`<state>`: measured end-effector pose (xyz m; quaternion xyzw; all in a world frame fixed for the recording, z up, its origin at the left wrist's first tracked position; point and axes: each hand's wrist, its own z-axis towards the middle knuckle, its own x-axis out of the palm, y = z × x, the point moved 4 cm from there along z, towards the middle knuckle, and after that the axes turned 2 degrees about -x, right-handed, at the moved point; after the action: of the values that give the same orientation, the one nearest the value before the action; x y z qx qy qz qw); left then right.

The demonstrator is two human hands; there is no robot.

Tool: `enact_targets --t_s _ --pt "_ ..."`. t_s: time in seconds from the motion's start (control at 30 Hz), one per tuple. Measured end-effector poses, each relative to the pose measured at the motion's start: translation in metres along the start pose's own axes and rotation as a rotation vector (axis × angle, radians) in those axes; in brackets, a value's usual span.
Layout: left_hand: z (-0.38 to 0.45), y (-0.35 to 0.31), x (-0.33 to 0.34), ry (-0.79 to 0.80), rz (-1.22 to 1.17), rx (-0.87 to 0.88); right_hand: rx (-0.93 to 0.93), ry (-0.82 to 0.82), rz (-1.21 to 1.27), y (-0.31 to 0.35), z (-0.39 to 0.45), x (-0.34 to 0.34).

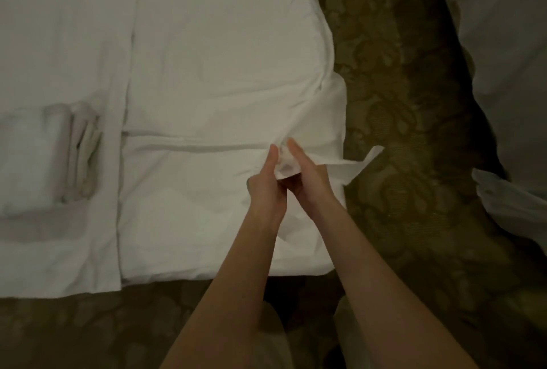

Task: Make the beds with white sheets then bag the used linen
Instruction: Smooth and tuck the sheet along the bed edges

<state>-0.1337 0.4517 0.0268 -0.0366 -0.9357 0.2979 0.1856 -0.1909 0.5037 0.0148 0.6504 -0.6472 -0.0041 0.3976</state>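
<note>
While both hands, left [266,188] and right [307,175], grip bunched white sheet [284,164], fingertips stay hidden.

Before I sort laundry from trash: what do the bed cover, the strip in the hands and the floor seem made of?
Bed cover: matte white woven fabric, likely cotton; soft creases and stitched hems. Strip, pinched by left hand and right hand: thin and white, holds a flat fold, so paper or light fabric; I cannot tell which. Floor: patterned olive carpet, dull and napped.
</note>
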Motion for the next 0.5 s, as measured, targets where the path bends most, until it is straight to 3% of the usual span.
enact_targets --t_s 0.07,0.23,0.33,0.4,0.5 --pt "0.002 -0.013 -0.016 0.005 0.031 0.028 0.057 -0.104 0.043 -0.011 0.010 0.010" --pt "0.013 -0.052 -0.055 -0.057 0.017 0.037 -0.012 -0.482 0.220 -0.011 0.034 -0.022" --pt "0.022 -0.068 -0.086 -0.059 -0.010 0.047 -0.147 -0.568 -0.011 0.005 0.043 -0.021" --pt "0.030 -0.072 -0.114 -0.072 -0.045 0.004 -0.345 -0.613 -0.104 0.020 0.040 0.000" --pt "0.034 -0.076 -0.160 -0.069 0.103 -0.173 -0.549 -0.474 -0.425 0.024 0.036 0.073"
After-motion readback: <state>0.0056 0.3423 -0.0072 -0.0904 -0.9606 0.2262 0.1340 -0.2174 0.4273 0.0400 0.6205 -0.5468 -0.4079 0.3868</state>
